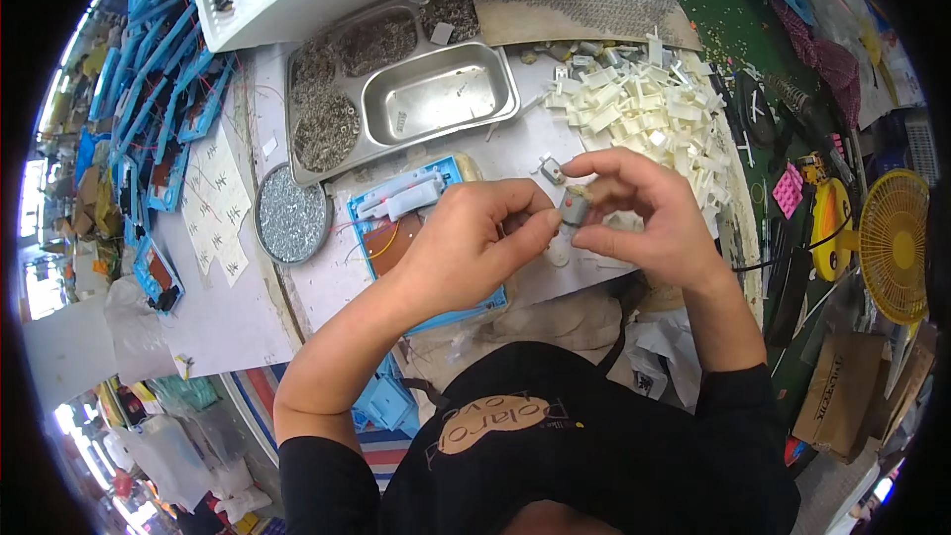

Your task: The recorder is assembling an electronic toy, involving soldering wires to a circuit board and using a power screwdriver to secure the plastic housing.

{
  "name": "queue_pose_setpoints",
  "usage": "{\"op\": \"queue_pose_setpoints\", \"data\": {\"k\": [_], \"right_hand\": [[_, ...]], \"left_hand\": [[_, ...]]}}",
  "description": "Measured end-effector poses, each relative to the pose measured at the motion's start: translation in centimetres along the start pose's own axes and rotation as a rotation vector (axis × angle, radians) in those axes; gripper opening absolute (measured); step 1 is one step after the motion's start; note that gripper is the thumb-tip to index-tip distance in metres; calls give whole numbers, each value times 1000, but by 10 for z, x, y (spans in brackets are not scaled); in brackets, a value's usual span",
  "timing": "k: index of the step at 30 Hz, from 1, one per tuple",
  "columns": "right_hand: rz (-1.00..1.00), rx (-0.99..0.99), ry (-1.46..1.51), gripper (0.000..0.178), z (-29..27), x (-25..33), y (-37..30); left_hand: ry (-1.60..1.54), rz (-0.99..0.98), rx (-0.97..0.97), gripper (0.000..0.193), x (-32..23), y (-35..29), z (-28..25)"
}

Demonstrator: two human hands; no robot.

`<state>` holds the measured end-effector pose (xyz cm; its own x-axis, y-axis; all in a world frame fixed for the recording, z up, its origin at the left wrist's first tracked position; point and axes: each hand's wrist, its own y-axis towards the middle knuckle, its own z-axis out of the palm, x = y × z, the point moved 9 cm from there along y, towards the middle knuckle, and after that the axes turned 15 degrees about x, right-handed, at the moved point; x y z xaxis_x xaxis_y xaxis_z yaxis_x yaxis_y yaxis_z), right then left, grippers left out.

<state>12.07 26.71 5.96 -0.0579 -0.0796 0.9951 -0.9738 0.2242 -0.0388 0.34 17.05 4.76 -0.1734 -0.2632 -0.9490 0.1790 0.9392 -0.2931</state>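
A small grey cylindrical motor (575, 208) is between my two hands above the white tabletop. My right hand (659, 213) curves around it, thumb below and fingers behind, with the index finger raised. At the motor's left end, my left hand (480, 238) has thumb and index finger pinched together; whatever lies inside the pinch is hidden. Just beyond my right index fingertip lies another small metal and white part (551, 170). Under my left forearm sits a blue plastic housing (451, 173), with a pale blue piece (401, 198) and thin wires on it.
Beyond my right hand spreads a heap of white plastic parts (634, 104). A compartmented steel tray (510, 89) holds small metal pieces; beside it stands a round dish (260, 228) of metal bits. Blue housings (149, 69) pile at far left. A yellow fan (895, 246) stands at right.
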Motion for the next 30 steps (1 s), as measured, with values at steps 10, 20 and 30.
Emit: {"op": "queue_pose_setpoints", "data": {"k": [10,20,30], "right_hand": [[-59,-233,271,50,-22,-23,-36],[-45,-246,78,51,-31,-18,-64],[104,-264,-163,40,-38,-27,-58]], "left_hand": [[734,175,-352,29,-39,136,-79],[965,-123,-524,29,-21,210,-103],[1292,376,-685,16,-54,181,-83]]}}
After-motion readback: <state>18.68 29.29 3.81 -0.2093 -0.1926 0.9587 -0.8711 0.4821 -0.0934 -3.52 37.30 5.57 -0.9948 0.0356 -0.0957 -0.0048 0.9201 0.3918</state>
